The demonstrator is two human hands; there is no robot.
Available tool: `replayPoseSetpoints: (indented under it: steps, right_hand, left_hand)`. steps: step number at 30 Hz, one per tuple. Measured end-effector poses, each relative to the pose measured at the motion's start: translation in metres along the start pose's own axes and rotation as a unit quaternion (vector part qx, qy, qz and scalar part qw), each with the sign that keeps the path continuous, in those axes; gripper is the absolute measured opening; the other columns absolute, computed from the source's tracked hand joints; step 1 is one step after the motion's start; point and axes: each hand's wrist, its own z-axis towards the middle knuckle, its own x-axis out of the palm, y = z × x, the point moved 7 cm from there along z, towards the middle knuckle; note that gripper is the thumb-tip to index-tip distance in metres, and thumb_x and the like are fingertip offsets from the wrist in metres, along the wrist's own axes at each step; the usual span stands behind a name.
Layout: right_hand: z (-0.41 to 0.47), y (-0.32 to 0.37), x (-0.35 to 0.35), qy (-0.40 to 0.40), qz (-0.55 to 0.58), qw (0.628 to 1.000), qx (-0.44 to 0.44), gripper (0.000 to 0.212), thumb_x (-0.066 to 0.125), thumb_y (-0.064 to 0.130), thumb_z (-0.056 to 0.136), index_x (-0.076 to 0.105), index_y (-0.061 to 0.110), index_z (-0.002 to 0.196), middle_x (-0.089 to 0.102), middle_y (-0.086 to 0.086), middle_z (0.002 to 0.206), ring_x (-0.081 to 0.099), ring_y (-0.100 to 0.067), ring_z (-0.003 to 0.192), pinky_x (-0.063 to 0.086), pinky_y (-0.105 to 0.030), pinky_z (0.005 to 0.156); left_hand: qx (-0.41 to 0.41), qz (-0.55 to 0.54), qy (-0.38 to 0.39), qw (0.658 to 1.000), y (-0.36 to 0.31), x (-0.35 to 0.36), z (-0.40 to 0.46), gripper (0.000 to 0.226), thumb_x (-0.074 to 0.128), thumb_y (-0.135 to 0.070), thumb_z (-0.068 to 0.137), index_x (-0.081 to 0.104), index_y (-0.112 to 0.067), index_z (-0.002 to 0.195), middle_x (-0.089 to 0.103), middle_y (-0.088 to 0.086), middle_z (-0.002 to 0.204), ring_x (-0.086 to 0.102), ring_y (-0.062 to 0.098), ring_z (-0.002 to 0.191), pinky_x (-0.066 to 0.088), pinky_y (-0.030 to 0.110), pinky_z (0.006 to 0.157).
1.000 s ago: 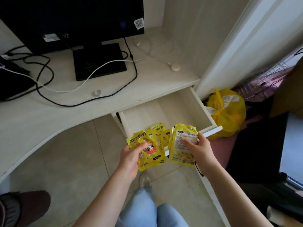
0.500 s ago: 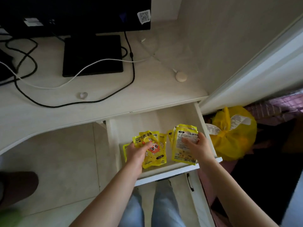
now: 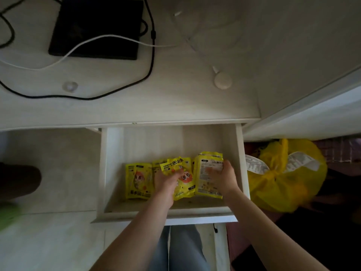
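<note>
Yellow hand-warmer bunch (image 3: 185, 179) gripped in left hand (image 3: 166, 182), second stack (image 3: 207, 173) pinched by right hand (image 3: 224, 178), both down inside open drawer (image 3: 242, 163), beside a loose packet (image 3: 138, 180) lying flat. Placing step, I'd say. Next: set flat, let go, lift out without dragging packets.

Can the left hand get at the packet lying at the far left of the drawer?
Probably yes: the far-left packet lies uncovered in the open drawer, just beside the left hand, though that hand already grips the middle packet.
</note>
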Motion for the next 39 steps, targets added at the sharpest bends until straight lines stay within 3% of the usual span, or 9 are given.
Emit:
replayPoseSetpoints:
  steps: [4, 12, 14, 17, 25, 29, 31, 36, 39]
  right_hand:
    - [0.011, -0.011, 0.004, 0.012, -0.014, 1.000, 0.005, 0.024, 0.062, 0.015, 0.089, 0.050, 0.015, 0.110, 0.063, -0.004, 0.102, 0.063, -0.021, 0.088, 0.050, -0.027, 0.057]
    - [0.024, -0.033, 0.008, 0.041, -0.046, 0.997, 0.042, 0.027, 0.064, 0.015, 0.088, 0.054, 0.013, 0.114, 0.064, -0.006, 0.105, 0.063, -0.022, 0.092, 0.053, -0.033, 0.074]
    - [0.026, -0.038, 0.008, 0.041, -0.054, 0.997, 0.048, 0.029, 0.063, 0.014, 0.088, 0.054, 0.012, 0.116, 0.065, -0.008, 0.108, 0.062, -0.024, 0.095, 0.052, -0.033, 0.077]
    - [0.027, -0.040, 0.007, 0.043, -0.073, 0.995, 0.047, 0.032, 0.059, 0.013, 0.089, 0.051, 0.013, 0.120, 0.063, -0.009, 0.112, 0.060, -0.023, 0.091, 0.049, -0.028, 0.070]
    - [0.018, -0.035, -0.001, 0.039, -0.159, 0.986, 0.034, 0.032, 0.052, 0.008, 0.092, 0.047, 0.009, 0.124, 0.061, -0.014, 0.119, 0.060, -0.030, 0.106, 0.047, -0.031, 0.078]
    - [-0.001, -0.020, -0.007, 0.033, -0.208, 0.978, 0.005, 0.031, 0.050, 0.013, 0.095, 0.044, 0.004, 0.124, 0.058, -0.015, 0.110, 0.059, -0.030, 0.096, 0.044, -0.031, 0.072]
    - [-0.011, -0.011, -0.008, 0.037, -0.226, 0.973, -0.011, 0.034, 0.051, 0.013, 0.093, 0.042, 0.004, 0.125, 0.056, -0.013, 0.107, 0.058, -0.028, 0.091, 0.048, -0.035, 0.072]
    - [-0.043, 0.026, 0.004, 0.064, -0.270, 0.955, -0.104, 0.040, 0.052, 0.021, 0.092, 0.043, 0.009, 0.130, 0.057, -0.014, 0.121, 0.059, -0.030, 0.101, 0.053, -0.039, 0.084]
    - [-0.068, 0.048, 0.027, 0.095, -0.317, 0.930, -0.160, 0.044, 0.052, 0.018, 0.092, 0.043, 0.010, 0.134, 0.056, -0.013, 0.126, 0.055, -0.031, 0.113, 0.046, -0.037, 0.093]
  left_hand:
    - [0.002, 0.022, -0.031, 0.999, 0.007, 0.003, 0.009, 0.100, 0.082, -0.027, 0.073, 0.021, -0.012, 0.150, 0.036, 0.011, 0.151, 0.038, 0.032, 0.135, 0.034, 0.050, 0.107]
    - [0.063, 0.130, -0.026, 0.989, 0.008, 0.010, 0.017, 0.078, 0.075, -0.026, 0.081, 0.033, -0.010, 0.144, 0.037, 0.009, 0.150, 0.039, 0.030, 0.134, 0.040, 0.038, 0.101]
    - [0.076, 0.177, -0.022, 0.981, 0.009, 0.008, 0.019, 0.063, 0.075, -0.027, 0.080, 0.045, -0.011, 0.133, 0.053, 0.006, 0.135, 0.054, 0.027, 0.118, 0.048, 0.039, 0.096]
    - [0.109, 0.216, -0.007, 0.970, 0.006, 0.008, 0.020, 0.030, 0.066, -0.015, 0.088, 0.051, -0.011, 0.114, 0.057, -0.007, 0.093, 0.052, 0.003, 0.073, 0.043, 0.018, 0.058]
    - [0.211, 0.316, 0.012, 0.925, -0.003, 0.011, 0.005, 0.042, 0.057, -0.006, 0.092, 0.050, -0.009, 0.133, 0.063, -0.002, 0.113, 0.042, -0.006, 0.061, 0.039, 0.008, 0.048]
    - [0.237, 0.338, 0.008, 0.911, -0.011, -0.007, -0.011, 0.051, 0.057, -0.008, 0.092, 0.043, -0.013, 0.141, 0.053, 0.002, 0.137, 0.053, -0.003, 0.081, 0.043, 0.006, 0.059]
    - [0.245, 0.339, 0.003, 0.908, -0.016, -0.019, -0.021, 0.047, 0.058, -0.009, 0.091, 0.047, -0.012, 0.137, 0.059, 0.004, 0.129, 0.057, 0.006, 0.091, 0.046, 0.013, 0.075]
    - [0.273, 0.325, -0.022, 0.905, -0.025, -0.057, -0.044, 0.032, 0.059, -0.011, 0.092, 0.056, -0.011, 0.124, 0.066, 0.002, 0.112, 0.060, 0.008, 0.093, 0.044, 0.010, 0.071]
    - [0.293, 0.318, -0.054, 0.900, -0.030, -0.088, -0.062, 0.030, 0.060, -0.013, 0.091, 0.059, -0.011, 0.120, 0.068, 0.004, 0.109, 0.064, 0.015, 0.099, 0.051, 0.025, 0.082]
